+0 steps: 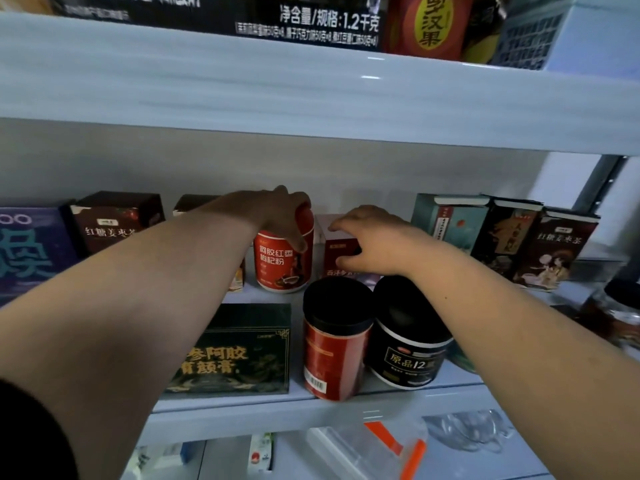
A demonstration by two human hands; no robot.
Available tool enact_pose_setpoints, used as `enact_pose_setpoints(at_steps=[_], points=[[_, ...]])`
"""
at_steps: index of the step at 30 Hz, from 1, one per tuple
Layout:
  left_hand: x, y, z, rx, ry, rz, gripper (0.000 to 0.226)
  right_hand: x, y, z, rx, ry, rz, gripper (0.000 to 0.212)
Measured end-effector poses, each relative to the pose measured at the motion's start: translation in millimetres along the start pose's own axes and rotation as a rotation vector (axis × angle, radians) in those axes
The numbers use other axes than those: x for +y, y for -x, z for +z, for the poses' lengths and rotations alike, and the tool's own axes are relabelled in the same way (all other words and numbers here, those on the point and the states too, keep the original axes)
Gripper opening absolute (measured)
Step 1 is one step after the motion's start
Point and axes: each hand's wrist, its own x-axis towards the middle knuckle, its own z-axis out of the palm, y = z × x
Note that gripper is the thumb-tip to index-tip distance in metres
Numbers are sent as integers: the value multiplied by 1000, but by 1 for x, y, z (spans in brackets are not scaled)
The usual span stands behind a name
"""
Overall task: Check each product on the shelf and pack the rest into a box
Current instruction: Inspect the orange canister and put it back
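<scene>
My left hand [284, 216] curls tight over the top of the red can [282, 263], and at its 3 o'clock my right hand [375, 245] pinches the red box [341, 252].

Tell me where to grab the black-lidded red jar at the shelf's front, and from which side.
Grip the red jar by its cylindrical body below the lid, likely from the front: it stands upright at the shelf edge, and the black tub crowds its right side.
</scene>
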Motion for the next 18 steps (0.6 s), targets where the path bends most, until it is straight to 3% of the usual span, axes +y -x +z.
enact_pose_setpoints(at_steps=[7,18], points=[[16,18,4,110,-18,0,100,6,8,-9,27,-38,5,71],[47,109,-12,561,-201,113,100,0,31,-23,190,-212,-7,80]])
